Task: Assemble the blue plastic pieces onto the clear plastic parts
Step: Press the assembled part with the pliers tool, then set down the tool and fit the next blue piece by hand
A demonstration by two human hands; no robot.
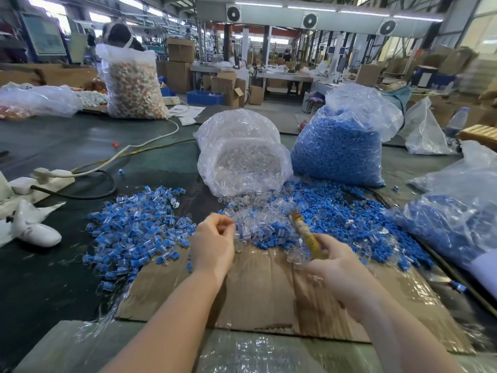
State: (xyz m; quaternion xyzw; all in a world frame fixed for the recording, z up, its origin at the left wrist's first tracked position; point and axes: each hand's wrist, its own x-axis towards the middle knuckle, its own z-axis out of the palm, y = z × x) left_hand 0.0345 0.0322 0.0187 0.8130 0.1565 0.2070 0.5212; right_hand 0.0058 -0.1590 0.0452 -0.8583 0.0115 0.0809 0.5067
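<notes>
- A loose heap of blue plastic pieces [347, 219] mixed with clear plastic parts [250, 224] is spread across the middle of the worktop, just beyond the far edge of a flattened cardboard sheet [258, 289].
- The left hand [213, 243] is held over the near edge of that heap, its fingers curled in toward the thumb; a small clear item seems to be pinched at the fingertips [224, 224], though blur keeps this from being told for certain.
- A yellowish stick-like tool [306, 235] is gripped by the right hand [336, 262], fingers wrapped round its lower end, its tip angled up and away over the mixed heap.
- A second pile, of joined blue-and-clear pieces [137, 227], is seen to the left of the cardboard, toward the worktop's left side.
- Behind the heap, a clear bag of clear parts [242, 157] is lying tipped, its mouth spilling toward the hands; just beside it on the right a bag of blue pieces [338, 146] is standing upright.
- Another bag holding blue pieces [451, 219] is slumped at the worktop's right edge.
- White gloves [35, 224] and a power strip [53, 176] with cables are lying at the left edge.
- At the far left corner a tall bag of pale and orange items [134, 87] is standing, with a person [118, 33] partly hidden behind it.
</notes>
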